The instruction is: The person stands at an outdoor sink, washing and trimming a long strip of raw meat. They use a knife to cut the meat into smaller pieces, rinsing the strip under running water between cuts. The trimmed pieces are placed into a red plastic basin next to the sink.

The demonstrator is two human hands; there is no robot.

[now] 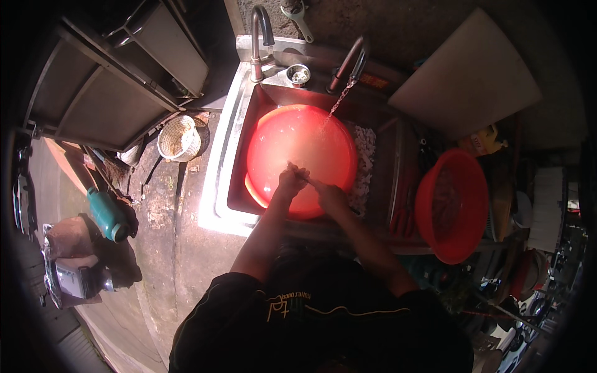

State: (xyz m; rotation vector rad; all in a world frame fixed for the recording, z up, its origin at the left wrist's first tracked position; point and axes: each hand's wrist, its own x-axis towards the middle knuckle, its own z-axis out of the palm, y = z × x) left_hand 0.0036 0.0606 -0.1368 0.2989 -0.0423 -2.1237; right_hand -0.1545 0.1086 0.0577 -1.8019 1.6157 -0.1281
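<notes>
Both my hands are over a large red plastic basin [270, 135] that holds cloudy water and sits in a metal sink [237, 172]. My left hand [293, 181] is closed around a small item too blurred to name. My right hand [330, 198] grips a thin dark tool, perhaps a knife, whose far end meets the item at my left fingers. Water runs from the right faucet [357, 65] into the basin. Pale scraps [366, 163] lie along the basin's right side.
Another red basin [475, 210] with contents stands at the right. A second faucet [255, 46] and a small metal cup [298, 74] are at the sink's back edge. A large pale board [466, 79] leans at back right. On the left are a woven basket [179, 139] and a green gas cylinder [107, 214].
</notes>
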